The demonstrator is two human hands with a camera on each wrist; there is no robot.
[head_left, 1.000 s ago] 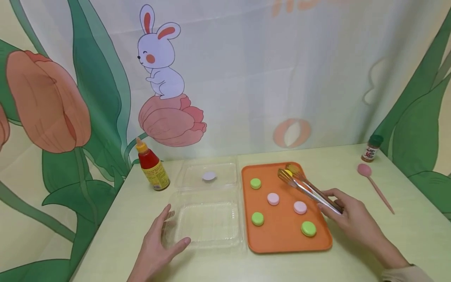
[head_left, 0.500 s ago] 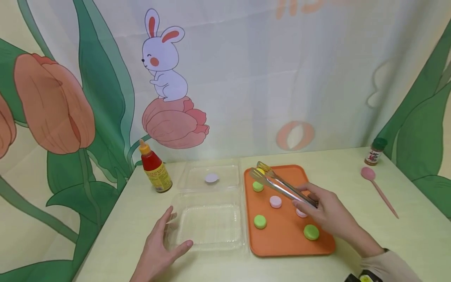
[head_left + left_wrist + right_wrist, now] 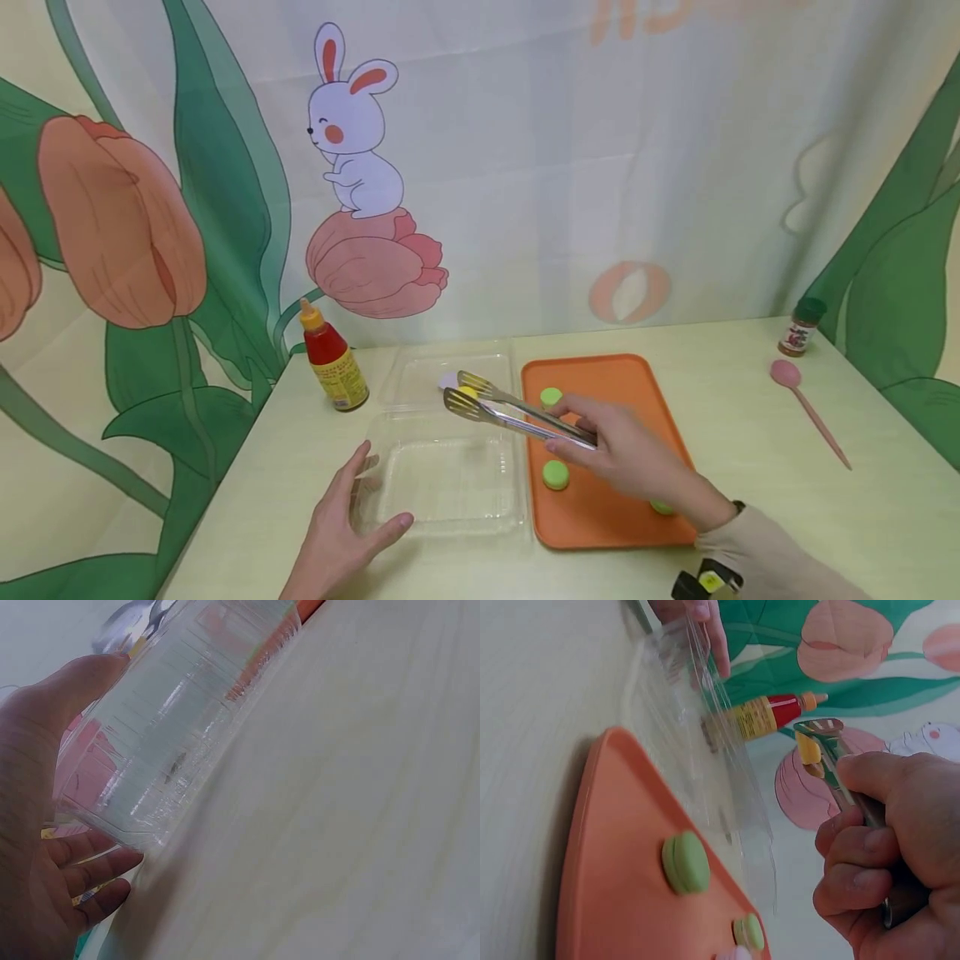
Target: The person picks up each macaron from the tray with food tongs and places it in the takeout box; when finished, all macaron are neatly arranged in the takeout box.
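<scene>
Yellow macaron (image 3: pixel 808 750) is leaving the tray (image 3: pixel 600 525) for the clear container (image 3: pixel 450 527), my right fingers (image 3: pixel 859 885) gripping tongs (image 3: pixel 528 427), left fingers (image 3: pixel 349 468) spread.

Here on my feed: bare left hand (image 3: pixel 341 527), bare right hand (image 3: pixel 630 450), short nails showing on the right fingers (image 3: pixel 864 847). And there's the sleeve (image 3: pixel 768 554), pale beige, softly creased! Dark band (image 3: pixel 739 505) peeking from its cuff, chunky black wrist device (image 3: pixel 688 587) below, bright yellow patch (image 3: pixel 710 581) on it.
</scene>
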